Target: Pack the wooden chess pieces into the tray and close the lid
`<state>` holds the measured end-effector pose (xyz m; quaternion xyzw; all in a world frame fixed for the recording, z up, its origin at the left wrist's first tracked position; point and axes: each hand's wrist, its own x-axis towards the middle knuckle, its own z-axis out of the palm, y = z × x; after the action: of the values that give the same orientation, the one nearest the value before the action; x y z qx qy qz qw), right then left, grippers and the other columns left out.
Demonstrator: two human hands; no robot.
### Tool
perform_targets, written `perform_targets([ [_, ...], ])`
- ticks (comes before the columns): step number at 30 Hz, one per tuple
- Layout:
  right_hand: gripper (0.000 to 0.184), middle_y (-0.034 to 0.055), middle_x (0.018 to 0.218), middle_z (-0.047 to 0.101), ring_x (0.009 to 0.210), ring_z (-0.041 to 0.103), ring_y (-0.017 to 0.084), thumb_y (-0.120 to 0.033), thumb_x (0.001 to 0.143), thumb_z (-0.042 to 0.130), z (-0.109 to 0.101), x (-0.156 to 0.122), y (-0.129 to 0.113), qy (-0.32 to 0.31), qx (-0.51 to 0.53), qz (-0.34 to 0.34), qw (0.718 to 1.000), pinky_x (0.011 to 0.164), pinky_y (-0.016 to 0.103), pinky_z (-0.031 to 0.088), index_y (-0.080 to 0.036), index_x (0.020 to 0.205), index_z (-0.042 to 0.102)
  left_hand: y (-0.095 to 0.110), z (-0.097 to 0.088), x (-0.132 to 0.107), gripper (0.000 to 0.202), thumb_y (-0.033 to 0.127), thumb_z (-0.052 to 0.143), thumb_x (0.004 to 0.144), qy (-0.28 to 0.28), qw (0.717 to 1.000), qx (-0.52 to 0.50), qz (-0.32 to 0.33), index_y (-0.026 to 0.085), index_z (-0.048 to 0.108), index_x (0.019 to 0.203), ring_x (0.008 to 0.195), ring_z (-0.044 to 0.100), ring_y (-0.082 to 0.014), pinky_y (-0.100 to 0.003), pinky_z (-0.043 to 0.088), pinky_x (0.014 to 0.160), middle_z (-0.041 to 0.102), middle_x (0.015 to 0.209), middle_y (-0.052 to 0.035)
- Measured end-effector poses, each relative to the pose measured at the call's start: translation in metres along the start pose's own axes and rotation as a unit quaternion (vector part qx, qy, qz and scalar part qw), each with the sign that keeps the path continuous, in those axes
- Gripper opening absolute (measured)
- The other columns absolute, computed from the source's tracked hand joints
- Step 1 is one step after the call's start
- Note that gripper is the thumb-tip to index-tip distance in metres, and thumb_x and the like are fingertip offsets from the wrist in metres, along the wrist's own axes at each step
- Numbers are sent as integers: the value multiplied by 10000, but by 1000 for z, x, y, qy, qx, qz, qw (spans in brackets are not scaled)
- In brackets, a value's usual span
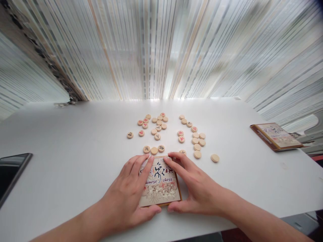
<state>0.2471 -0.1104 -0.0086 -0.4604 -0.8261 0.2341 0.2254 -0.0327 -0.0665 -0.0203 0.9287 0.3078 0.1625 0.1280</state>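
Note:
A flat square with "Chinese chess" printed on it, apparently a folded chess board [161,193], lies on the table near its front edge. My left hand [131,188] covers its left side, fingertips at the far edge and thumb along the near edge. On the right side, my right hand [194,185] grips it the same way, thumb at the near right corner. Just beyond the fingertips sit several round wooden chess pieces [154,150]. More pieces [158,127] are scattered farther back, some showing red or black characters, others plain side up.
A printed Chinese chess box [277,136] lies at the right edge of the white table [75,144]. A dark-screened device [12,171] rests at the left. One loose piece [215,158] lies apart on the right. String curtains [151,50] hang behind the table.

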Motion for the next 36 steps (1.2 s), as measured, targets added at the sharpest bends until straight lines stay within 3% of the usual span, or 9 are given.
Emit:
perform_targets([
  [5, 1111, 234, 1600, 358, 1479, 443, 418, -577, 757, 890, -2, 2, -1, -12, 11, 12, 1000, 1199, 569, 469, -203, 1634, 320, 2, -1, 3, 1213, 601, 785, 778, -9, 1000, 12, -3, 174, 134, 1707, 1487, 340, -452, -639, 392, 1221, 343, 1634, -221],
  [9, 1227, 246, 1641, 313, 1533, 352, 434, -509, 649, 957, -6, 8, -5, -39, -5, 25, 999, 1236, 603, 405, -171, 1626, 297, 2, -5, 5, 1212, 542, 809, 748, -15, 1000, 5, -2, 180, 148, 1697, 1467, 358, -459, -647, 386, 1219, 361, 1618, -221],
  [17, 1336, 221, 1531, 470, 1399, 445, 419, -443, 565, 967, -23, 33, -18, -99, -52, -18, 994, 1188, 621, 393, -172, 1662, 254, 4, -10, 12, 1093, 443, 774, 751, -18, 1000, 0, 12, 143, 222, 1645, 1407, 401, -460, -666, 383, 1194, 418, 1519, -240],
  [25, 1210, 213, 1376, 505, 1256, 478, 389, -356, 572, 893, -16, 40, -22, -82, -60, -36, 994, 1119, 594, 458, -109, 1602, 308, 10, -13, 14, 1017, 415, 780, 736, -10, 1000, -21, 2, 144, 279, 1579, 1375, 424, -428, -626, 407, 1189, 439, 1470, -221],
  [29, 1202, 201, 1398, 483, 1276, 473, 395, -354, 588, 885, -15, 37, -20, -69, -36, -45, 996, 1117, 601, 463, -159, 1606, 276, 8, -16, 12, 1056, 421, 831, 696, -4, 998, -62, -13, 185, 310, 1584, 1399, 413, -427, -641, 393, 1206, 441, 1473, -192],
  [31, 1207, 195, 1416, 467, 1289, 476, 397, -355, 587, 887, -15, 34, -19, -64, -28, -45, 997, 1109, 590, 477, -181, 1605, 264, 4, -19, 12, 1039, 472, 809, 762, 1, 992, -118, -34, 215, 281, 1620, 1453, 385, -423, -642, 383, 1227, 409, 1532, -182],
  [33, 1188, 193, 1430, 456, 1292, 484, 393, -346, 590, 883, -15, 32, -17, -59, -25, -44, 997, 1102, 574, 490, -189, 1594, 267, 1, -21, 14, 894, 502, 706, 898, 17, 978, -193, -77, 239, 278, 1638, 1491, 385, -394, -620, 393, 1240, 389, 1588, -169],
  [36, 1156, 190, 1440, 443, 1305, 482, 388, -329, 600, 875, -16, 30, -14, -42, -27, -47, 998, 1108, 562, 492, -200, 1579, 273, -1, -23, 22, 646, 484, 570, 1022, 40, 929, -326, -170, 243, 377, 1590, 1402, 535, -349, -565, 517, 1148, 482, 1565, -160],
])
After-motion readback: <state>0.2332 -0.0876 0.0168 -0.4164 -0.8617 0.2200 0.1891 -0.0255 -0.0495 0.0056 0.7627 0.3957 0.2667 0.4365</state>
